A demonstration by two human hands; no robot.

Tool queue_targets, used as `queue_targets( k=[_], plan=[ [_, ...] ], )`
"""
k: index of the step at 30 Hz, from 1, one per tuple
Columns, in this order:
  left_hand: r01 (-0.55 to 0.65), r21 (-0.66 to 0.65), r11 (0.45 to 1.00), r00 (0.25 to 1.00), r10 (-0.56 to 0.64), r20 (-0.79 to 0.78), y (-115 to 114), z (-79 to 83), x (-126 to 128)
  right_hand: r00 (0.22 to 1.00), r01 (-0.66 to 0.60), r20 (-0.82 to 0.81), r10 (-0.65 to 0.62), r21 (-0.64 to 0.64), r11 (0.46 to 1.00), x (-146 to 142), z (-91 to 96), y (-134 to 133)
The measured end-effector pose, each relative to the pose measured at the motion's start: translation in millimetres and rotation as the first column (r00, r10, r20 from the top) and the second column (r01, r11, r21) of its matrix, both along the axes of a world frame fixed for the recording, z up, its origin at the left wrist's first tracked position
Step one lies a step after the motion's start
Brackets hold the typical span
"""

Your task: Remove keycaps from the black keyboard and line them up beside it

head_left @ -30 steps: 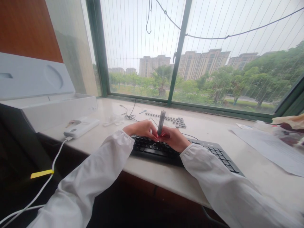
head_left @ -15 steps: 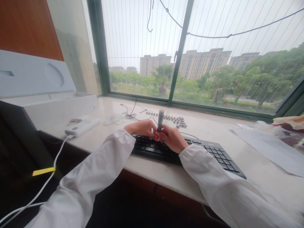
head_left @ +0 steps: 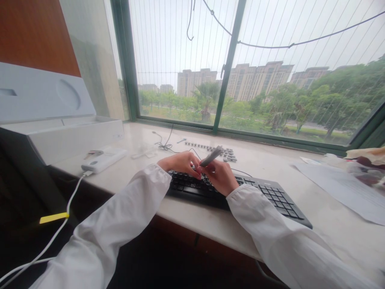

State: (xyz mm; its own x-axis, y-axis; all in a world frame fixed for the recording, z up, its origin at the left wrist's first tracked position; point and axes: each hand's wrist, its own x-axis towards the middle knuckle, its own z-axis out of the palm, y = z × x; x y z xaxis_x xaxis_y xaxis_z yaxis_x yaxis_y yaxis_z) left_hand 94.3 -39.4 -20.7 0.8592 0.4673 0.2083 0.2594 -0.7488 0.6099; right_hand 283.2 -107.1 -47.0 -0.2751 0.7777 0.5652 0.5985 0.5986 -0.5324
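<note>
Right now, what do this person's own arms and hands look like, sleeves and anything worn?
Both arms wear loose white long sleeves, gathered into elastic cuffs at the wrists. The left hand and right hand are bare, without gloves. No ring, watch or bracelet shows. The fingernails may be painted red, but they are too small to be sure.

Flat, overcast daylight is pouring in through the far window (head_left: 240, 72), washing the sky to near white and lighting the pale worktop (head_left: 264, 168) evenly, so shadows are staying soft and faint there. The near left corner, below the worktop's edge, is sinking into deep shade where almost no detail is showing beyond a white cable (head_left: 57, 237). The wide lens is bending the window frame and the right edge outward, the sleeves (head_left: 120, 216) near the bottom are smearing slightly, and the grey tool (head_left: 211, 155) above the keyboard is blurring a little.
</note>
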Motion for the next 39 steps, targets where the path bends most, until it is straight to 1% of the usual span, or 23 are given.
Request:
queue_targets(
  k=[7, 12, 19, 24, 29, 35, 39],
  plan=[
    [-0.024, 0.012, 1.000, 0.999, 0.024, -0.032, 0.5, 0.2, -0.7, 0.999, 0.026, 0.024, -0.026, 0.000, 1.000, 0.4, -0.1, 1.2],
    [-0.034, 0.027, 0.999, 0.999, 0.034, -0.024, 0.8, -0.9, 0.3, 0.999, 0.032, 0.037, -0.033, 0.020, 0.999, -0.1, -0.6, 0.0],
    [-0.089, 0.033, 0.995, 0.995, 0.091, -0.047, 0.2, -2.3, 0.6, 0.999, 0.020, 0.024, -0.022, 0.092, 0.996, -0.5, -5.8, 2.2],
    [-0.089, 0.049, 0.995, 0.994, 0.092, -0.066, -0.4, -1.3, 0.9, 1.000, 0.018, 0.006, -0.019, 0.110, 0.994, -1.6, -6.4, 2.1],
    [-0.121, 0.046, 0.992, 0.990, 0.123, -0.061, -0.2, -2.5, 1.0, 1.000, 0.018, 0.002, -0.018, 0.115, 0.993, -1.8, -6.4, 1.5],
    [-0.118, 0.046, 0.992, 0.991, 0.121, -0.060, -0.4, -2.5, 0.1, 1.000, 0.030, -0.003, -0.030, 0.104, 0.994, -2.2, -7.3, 1.5],
    [-0.121, 0.067, 0.990, 0.989, 0.127, -0.078, -0.6, -2.9, 0.5, 1.000, 0.024, -0.008, -0.024, 0.061, 0.998, -1.4, -5.8, 2.6]
  ],
)
